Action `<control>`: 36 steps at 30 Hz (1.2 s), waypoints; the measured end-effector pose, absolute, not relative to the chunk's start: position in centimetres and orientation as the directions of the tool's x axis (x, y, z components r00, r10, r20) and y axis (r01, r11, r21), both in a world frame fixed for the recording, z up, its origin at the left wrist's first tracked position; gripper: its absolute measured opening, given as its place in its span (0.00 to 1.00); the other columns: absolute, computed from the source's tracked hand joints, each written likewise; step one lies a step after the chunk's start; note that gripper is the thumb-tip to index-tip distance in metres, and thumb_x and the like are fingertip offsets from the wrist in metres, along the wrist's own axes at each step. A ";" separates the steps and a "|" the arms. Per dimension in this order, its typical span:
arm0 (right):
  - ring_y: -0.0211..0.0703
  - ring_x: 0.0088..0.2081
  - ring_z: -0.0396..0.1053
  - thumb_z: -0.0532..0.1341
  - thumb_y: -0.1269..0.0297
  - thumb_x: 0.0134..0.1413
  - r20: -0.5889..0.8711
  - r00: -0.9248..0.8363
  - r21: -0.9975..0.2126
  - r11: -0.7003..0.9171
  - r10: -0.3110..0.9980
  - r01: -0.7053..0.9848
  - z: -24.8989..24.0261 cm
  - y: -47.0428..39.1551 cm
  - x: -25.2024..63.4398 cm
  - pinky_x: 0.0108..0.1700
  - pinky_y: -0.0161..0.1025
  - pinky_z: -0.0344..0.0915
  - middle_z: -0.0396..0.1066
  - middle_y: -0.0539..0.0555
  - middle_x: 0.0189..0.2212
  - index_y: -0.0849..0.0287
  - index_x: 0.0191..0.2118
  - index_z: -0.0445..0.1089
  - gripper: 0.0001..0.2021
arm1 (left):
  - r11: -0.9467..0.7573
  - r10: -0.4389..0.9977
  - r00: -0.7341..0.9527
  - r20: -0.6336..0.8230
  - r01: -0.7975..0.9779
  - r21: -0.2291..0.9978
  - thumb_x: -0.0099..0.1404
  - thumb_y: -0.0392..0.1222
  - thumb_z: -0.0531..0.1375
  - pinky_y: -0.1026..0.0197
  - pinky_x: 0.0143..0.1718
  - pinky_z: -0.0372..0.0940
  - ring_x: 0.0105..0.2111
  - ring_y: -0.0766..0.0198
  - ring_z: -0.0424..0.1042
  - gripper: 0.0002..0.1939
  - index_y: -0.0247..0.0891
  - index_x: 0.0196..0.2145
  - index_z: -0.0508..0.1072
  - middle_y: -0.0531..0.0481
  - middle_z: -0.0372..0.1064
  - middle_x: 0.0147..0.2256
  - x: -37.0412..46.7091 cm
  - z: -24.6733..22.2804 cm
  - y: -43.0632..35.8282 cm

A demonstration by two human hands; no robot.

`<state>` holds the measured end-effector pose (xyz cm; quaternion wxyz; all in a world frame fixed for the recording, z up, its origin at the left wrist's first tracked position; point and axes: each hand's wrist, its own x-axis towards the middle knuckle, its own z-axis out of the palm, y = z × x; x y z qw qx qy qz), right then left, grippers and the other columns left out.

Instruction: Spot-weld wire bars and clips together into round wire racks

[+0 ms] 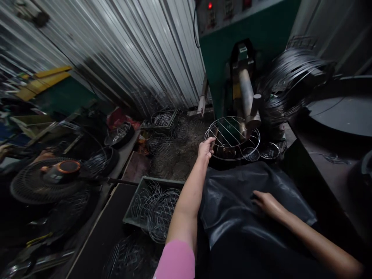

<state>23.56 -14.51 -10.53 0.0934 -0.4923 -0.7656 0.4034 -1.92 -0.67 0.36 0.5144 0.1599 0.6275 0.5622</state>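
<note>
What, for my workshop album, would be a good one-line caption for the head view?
Left hand holding a round silver wire rack beside a green metal machine, right hand over a black apron.

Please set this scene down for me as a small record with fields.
left hand: left hand, gripping the rim of a round wire rack
right hand: right hand, over black sheeting, no object visible in it
crate: green-grey crate, holding wire pieces
machine: green panel, red light lit
right of machine: wire coil
far left: round fan

Pink sleeve [176, 260], apparently 1 plain colour.
</note>
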 end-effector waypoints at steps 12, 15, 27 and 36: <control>0.43 0.29 0.73 0.64 0.47 0.41 0.003 -0.063 -0.998 -0.001 0.998 -0.065 -0.7 -7.0 21.3 0.32 0.40 0.71 0.74 0.53 0.26 0.60 0.33 0.70 0.20 | 0.208 0.776 -0.486 -0.402 -0.404 0.891 0.39 0.40 0.66 0.71 0.13 0.41 0.13 0.78 0.46 0.16 0.36 0.24 0.62 0.62 0.49 0.17 -0.3 -0.5 -2.2; 0.41 0.22 0.70 0.65 0.46 0.37 -0.043 -0.112 -0.999 -0.046 0.993 -0.021 -0.9 -5.8 20.1 0.23 0.37 0.69 0.71 0.51 0.21 0.60 0.30 0.70 0.20 | 0.175 0.785 -0.507 -0.357 -0.371 0.912 0.39 0.40 0.67 0.72 0.13 0.42 0.13 0.78 0.48 0.19 0.37 0.29 0.63 0.63 0.51 0.18 -0.3 -0.3 -2.3; 0.42 0.23 0.71 0.63 0.46 0.41 0.003 -0.060 -1.000 0.004 0.998 0.019 -0.8 -4.8 20.3 0.25 0.37 0.69 0.72 0.52 0.23 0.61 0.31 0.71 0.20 | 0.168 0.808 -0.480 -0.343 -0.370 0.914 0.38 0.41 0.67 0.71 0.13 0.42 0.14 0.78 0.53 0.23 0.37 0.32 0.63 0.61 0.56 0.20 0.1 -0.1 -1.4; 0.40 0.22 0.69 0.62 0.47 0.43 0.029 -0.051 -0.996 0.033 0.998 0.082 -0.5 -3.8 20.5 0.26 0.37 0.67 0.71 0.51 0.22 0.61 0.31 0.71 0.19 | 0.168 0.809 -0.488 -0.329 -0.346 0.923 0.40 0.42 0.65 0.71 0.13 0.40 0.12 0.78 0.46 0.18 0.37 0.28 0.62 0.64 0.48 0.16 -0.3 -0.2 -0.5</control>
